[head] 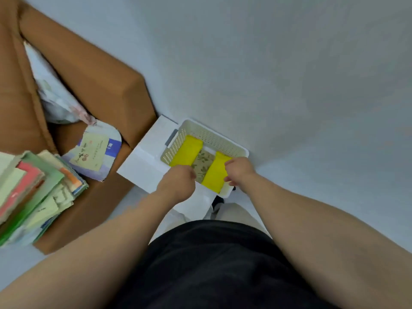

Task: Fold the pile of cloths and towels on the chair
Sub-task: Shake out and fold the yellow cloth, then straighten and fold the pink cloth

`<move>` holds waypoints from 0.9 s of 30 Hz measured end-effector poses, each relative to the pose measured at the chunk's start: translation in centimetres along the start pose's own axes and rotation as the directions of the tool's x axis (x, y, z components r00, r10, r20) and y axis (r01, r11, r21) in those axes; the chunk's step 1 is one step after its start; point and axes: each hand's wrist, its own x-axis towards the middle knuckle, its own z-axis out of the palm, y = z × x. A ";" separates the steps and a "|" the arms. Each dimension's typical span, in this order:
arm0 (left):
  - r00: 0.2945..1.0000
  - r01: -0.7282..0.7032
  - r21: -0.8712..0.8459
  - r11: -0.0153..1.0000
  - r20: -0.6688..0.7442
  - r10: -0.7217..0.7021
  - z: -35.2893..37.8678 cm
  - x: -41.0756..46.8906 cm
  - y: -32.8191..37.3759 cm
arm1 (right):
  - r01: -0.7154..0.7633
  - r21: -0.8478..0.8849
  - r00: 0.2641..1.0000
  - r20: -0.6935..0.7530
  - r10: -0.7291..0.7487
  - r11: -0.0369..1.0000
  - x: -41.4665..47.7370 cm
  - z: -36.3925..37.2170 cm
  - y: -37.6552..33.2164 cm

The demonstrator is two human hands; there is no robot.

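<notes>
Basket (214, 139) holds three folded cloths: a yellow cloth (187, 152) at its left, a patterned cloth (204, 163) in its middle, a second yellow cloth (216, 172) at its right. The left hand (178, 182) curls at the basket's near edge; whether it grips anything I cannot tell. The right hand (239, 172) seems to pinch the second yellow cloth. Left of the basket, folded towels (33, 192) sit on the chair (89, 70).
</notes>
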 end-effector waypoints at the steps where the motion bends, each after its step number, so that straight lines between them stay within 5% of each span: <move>1: 0.999 -0.048 0.005 0.999 0.014 0.048 0.3 -0.7 0.2 | -0.020 0.097 0.999 -0.023 0.023 0.995 -1.3 0.0 0.9; 4: 0.984 -0.171 0.050 0.984 0.063 0.168 1.4 -2.7 1.6 | -0.074 0.449 0.988 -0.087 0.126 0.890 -6.3 0.1 4.3; 12: 0.861 -0.485 0.166 0.859 0.262 0.436 7.6 -10.4 10.6 | -0.007 0.813 0.943 -0.189 0.275 0.582 -19.6 -0.7 18.5; 22: 0.621 -0.747 0.167 0.643 0.519 0.587 23.7 -27.0 22.5 | 0.189 0.952 0.798 -0.292 0.528 0.240 -33.5 -0.1 41.1; 27: 0.608 -0.693 0.057 0.719 0.582 0.540 35.0 -38.6 26.1 | 0.247 0.947 0.742 -0.320 0.590 0.203 -42.8 0.0 54.8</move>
